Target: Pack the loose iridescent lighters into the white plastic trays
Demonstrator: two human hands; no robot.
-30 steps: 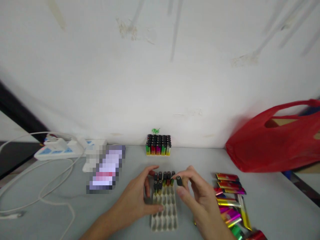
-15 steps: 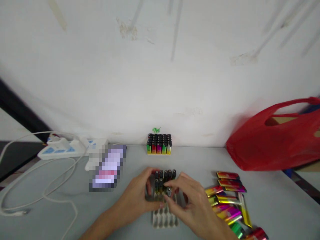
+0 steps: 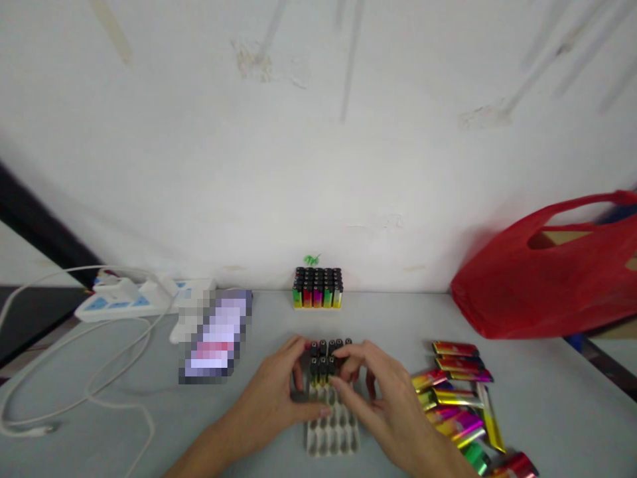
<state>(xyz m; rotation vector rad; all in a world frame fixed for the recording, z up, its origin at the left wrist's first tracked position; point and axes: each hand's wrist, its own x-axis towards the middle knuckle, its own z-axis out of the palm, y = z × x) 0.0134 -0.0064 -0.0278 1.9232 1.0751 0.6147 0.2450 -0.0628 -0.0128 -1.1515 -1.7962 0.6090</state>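
A pale tray (image 3: pixel 332 438) with rows of oval slots lies in front of me. Black-topped lighters (image 3: pixel 322 366) stand upright in its two far rows. My left hand (image 3: pixel 281 385) curls around the tray's left side, thumb over the slots and index finger by the far left lighter. Between the thumb and index finger of my right hand (image 3: pixel 381 395) is a lighter (image 3: pixel 332 364) at the right end of the nearer row. My right fingers partly hide the lighters behind it.
Metallic coloured lighters (image 3: pixel 455 421) lie loose to the right. A packed block of lighters (image 3: pixel 317 289) stands by the wall. A phone (image 3: pixel 216 338), power strip (image 3: pixel 124 299) and white cable (image 3: pixel 89 392) are at left; a red bag (image 3: pixel 542 279) is at right.
My right hand has brought the lighter it was holding, tilted, into the nearer row, where it now stands upright beside two others. My left hand stays around the tray.
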